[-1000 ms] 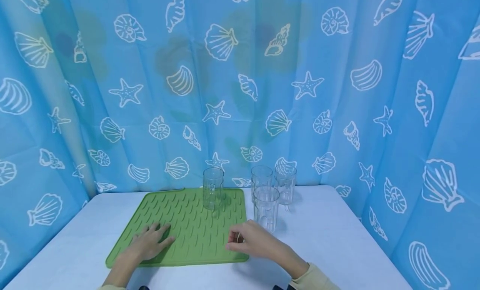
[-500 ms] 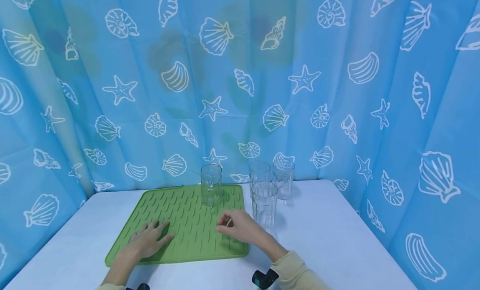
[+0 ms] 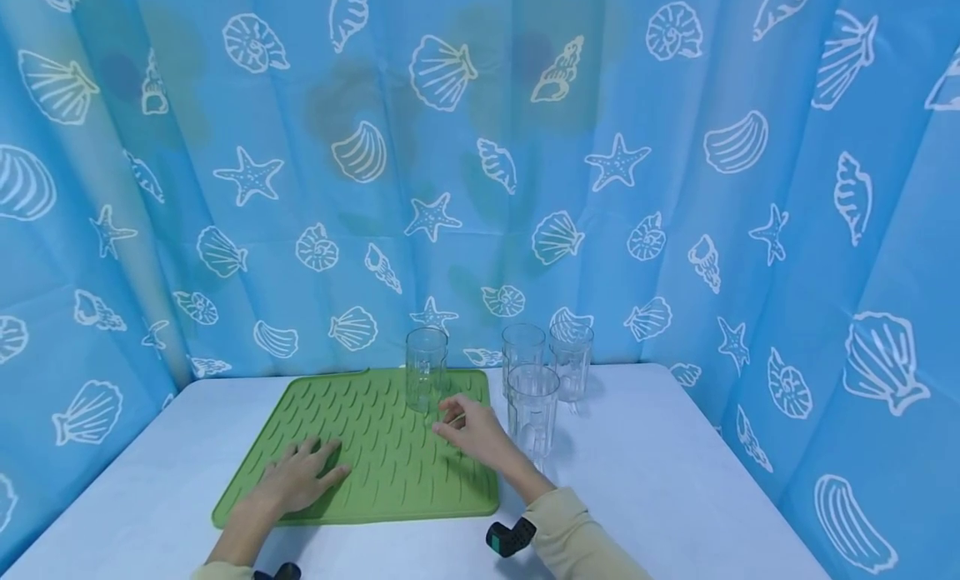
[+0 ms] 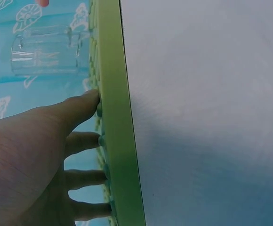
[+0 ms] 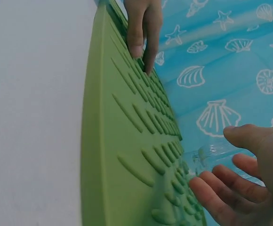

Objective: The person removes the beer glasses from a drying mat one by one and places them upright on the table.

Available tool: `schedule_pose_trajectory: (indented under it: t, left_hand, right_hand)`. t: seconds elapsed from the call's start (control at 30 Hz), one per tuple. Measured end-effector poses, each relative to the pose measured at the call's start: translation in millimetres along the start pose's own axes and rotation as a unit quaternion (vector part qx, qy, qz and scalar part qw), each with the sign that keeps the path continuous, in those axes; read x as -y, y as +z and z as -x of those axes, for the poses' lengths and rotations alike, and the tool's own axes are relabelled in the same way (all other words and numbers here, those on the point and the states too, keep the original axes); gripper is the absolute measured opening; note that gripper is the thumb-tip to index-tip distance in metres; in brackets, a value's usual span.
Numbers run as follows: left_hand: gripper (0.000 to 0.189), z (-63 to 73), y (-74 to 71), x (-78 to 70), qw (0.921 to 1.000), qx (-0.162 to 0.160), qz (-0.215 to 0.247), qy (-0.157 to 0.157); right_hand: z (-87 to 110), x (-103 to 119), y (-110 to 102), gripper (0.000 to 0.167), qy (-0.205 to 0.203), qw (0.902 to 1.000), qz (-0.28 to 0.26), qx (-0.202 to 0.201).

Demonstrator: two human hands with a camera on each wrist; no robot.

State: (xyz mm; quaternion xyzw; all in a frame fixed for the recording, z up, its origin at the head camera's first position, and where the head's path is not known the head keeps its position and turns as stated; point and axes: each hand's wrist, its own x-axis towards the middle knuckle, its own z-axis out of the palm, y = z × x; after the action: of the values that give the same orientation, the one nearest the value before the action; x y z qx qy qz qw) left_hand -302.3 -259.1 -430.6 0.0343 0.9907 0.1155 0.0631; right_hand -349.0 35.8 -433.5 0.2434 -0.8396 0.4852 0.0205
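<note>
A green ridged drying mat [image 3: 375,480] lies on the table. My left hand [image 3: 296,480] rests on its left part with fingers spread; in the left wrist view the fingertips [image 4: 92,99] touch the ridges. One clear drinking glass [image 3: 426,367] stands upright at the mat's back. Just in front of it and to its right hovers my right hand [image 3: 480,434], holding nothing. The right wrist view shows that right hand [image 5: 240,183] with loosely bent fingers and thumb apart, partly covering the glass [image 5: 212,153].
Right of the mat, three more clear glasses stand on the white table [image 3: 660,480]: a front one [image 3: 533,413], a back left one [image 3: 522,342] and a back right one [image 3: 572,363]. A blue shell-print curtain [image 3: 480,255] encloses the back and sides.
My right hand has moved forward and slightly left over the mat, toward the glass at its back, and its fingers have loosened. The left hand has stayed on the mat.
</note>
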Motion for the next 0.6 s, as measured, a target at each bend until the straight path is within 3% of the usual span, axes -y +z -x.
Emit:
schedule_pose_trajectory:
  t: [0.6]
  left_hand:
    - [0.067,-1.8,1.0,0.7,0.9999,-0.012,-0.008,0.005]
  right_hand:
    - [-20.8,1,14,0.055,0.016,0.9990,-0.032,-0.028]
